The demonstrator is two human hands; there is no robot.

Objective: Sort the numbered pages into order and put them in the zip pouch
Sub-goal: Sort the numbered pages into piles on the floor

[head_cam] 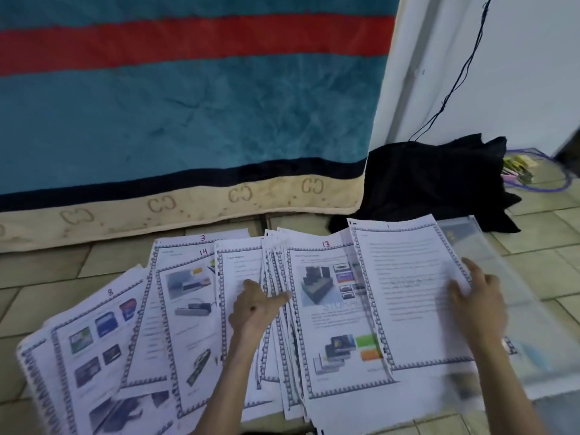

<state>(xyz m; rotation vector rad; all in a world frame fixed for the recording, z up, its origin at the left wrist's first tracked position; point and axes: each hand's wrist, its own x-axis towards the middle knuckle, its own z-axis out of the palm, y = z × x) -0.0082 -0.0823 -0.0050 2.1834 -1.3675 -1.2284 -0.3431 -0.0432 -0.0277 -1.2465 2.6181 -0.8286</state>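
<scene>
Several printed pages with patterned borders lie fanned out on the tiled floor. Red handwritten numbers show on some: page 8 [103, 334] at the left, page 3 [188, 243] behind page 14 [188, 309], and page 13 [326, 309] in the middle. A text page [408, 277] lies at the right, partly over a clear zip pouch [489, 265]. My left hand [255, 304] rests on a thin stack of pages in the middle, fingers spread toward page 13. My right hand [477, 296] grips the right edge of the text page, blurred by motion.
A teal blanket with a red stripe and a beige hem [188, 136] hangs behind the pages. A black cloth [439, 180] lies bunched at the back right below a white wall, with purple cable [549, 186] and small items beside it.
</scene>
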